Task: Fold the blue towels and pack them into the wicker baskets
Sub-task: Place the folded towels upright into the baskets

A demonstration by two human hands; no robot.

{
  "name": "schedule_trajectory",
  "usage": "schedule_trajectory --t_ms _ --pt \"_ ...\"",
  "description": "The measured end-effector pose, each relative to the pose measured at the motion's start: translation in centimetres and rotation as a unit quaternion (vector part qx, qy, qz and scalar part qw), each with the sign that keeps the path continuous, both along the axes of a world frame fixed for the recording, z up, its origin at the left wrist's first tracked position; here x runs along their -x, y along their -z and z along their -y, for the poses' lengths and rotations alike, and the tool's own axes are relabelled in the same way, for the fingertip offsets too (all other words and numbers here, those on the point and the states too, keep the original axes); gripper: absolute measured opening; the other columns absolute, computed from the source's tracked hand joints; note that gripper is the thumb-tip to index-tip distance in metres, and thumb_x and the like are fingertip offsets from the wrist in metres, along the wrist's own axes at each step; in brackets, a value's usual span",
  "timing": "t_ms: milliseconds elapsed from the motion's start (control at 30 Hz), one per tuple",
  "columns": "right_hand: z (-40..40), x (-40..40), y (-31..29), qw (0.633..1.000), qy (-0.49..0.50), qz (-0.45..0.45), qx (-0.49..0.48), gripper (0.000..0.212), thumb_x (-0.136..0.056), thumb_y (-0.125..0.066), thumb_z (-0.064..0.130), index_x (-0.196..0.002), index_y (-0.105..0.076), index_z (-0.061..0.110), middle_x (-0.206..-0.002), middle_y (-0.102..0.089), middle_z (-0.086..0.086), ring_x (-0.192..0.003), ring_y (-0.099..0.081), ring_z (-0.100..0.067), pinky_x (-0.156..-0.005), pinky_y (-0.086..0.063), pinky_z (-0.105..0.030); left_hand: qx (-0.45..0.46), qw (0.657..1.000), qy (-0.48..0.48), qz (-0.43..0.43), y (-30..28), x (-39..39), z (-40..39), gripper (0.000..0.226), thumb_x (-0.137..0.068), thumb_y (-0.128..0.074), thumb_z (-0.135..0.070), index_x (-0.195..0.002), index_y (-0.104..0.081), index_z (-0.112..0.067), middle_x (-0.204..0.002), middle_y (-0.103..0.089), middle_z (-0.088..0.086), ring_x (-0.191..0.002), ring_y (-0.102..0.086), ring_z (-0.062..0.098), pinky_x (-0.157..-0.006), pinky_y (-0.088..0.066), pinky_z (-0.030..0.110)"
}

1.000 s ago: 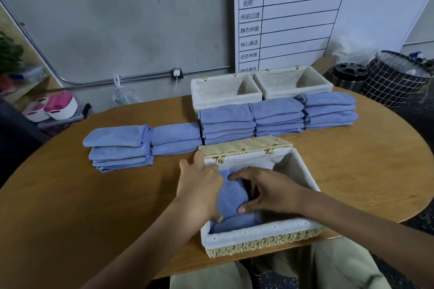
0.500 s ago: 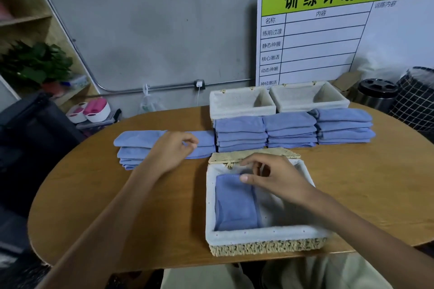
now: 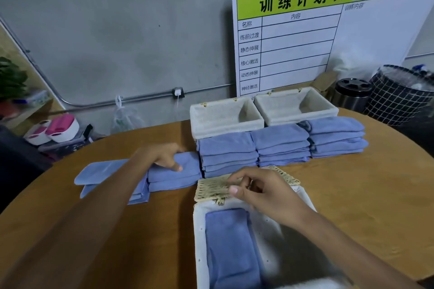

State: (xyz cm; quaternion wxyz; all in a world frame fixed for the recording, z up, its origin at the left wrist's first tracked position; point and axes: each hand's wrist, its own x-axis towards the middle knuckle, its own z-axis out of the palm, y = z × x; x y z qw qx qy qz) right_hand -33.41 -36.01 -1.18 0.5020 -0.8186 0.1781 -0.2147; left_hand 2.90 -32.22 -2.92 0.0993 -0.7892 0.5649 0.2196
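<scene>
Left hand (image 3: 164,156) is pressing flat on one of five stacks of folded blue towels (image 3: 175,172); right hand (image 3: 260,191), fingers curled and empty, is hovering over one of three white-lined wicker baskets (image 3: 199,230).

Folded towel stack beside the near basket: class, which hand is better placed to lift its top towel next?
Left. The left hand already lies on the top towel of that stack, while the right hand hovers over the near basket's back edge.

Left hand (image 3: 164,156) on towel (image 3: 175,169) (folded)
</scene>
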Motion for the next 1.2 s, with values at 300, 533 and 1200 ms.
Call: schedule_trajectory --t_ms 300,533,1200 --pt "-0.1 0.1 -0.9 1.000 -0.012 0.007 -0.026 0.019 -0.090 -0.073 0.031 -0.106 -0.069 0.022 -0.083 -0.066 -0.008 -0.056 -0.055 -0.005 -0.062 -0.045 -0.021 0.279 0.959 -0.057 0.002 -7.8 4.9 -6.9 0.048 -0.063 -0.065 -0.061 -0.099 -0.049 -0.032 -0.089 -0.063 -0.005 -0.080 -0.062 0.020 -0.073 -0.050 0.040" --pt "-0.7 0.0 -4.0 0.990 0.042 0.081 -0.112 0.060 -0.077 -0.068 0.056 -0.132 -0.050 0.038 -0.114 -0.064 0.007 -0.102 -0.064 -0.002 -0.087 -0.052 -0.023 0.488 0.777 -0.185 -0.352 -12.3 16.1 -9.4 0.044 -0.081 -0.082 -0.023 -0.117 -0.059 -0.031 -0.107 -0.073 -0.014 -0.099 -0.070 0.005 -0.076 -0.056 0.021" --pt "0.4 9.1 -1.6 0.985 0.044 -0.160 0.049 0.046 -0.081 -0.081 0.033 -0.098 -0.042 0.015 -0.093 -0.055 -0.007 -0.076 -0.050 -0.012 -0.064 -0.038 -0.028 0.306 0.782 -0.238 -0.488 -2.0 29.4 -9.8 0.031 -0.091 -0.072 -0.010 -0.102 -0.042 -0.010 -0.100 -0.068 0.006 -0.083 -0.072 0.015 -0.058 -0.056 0.032"
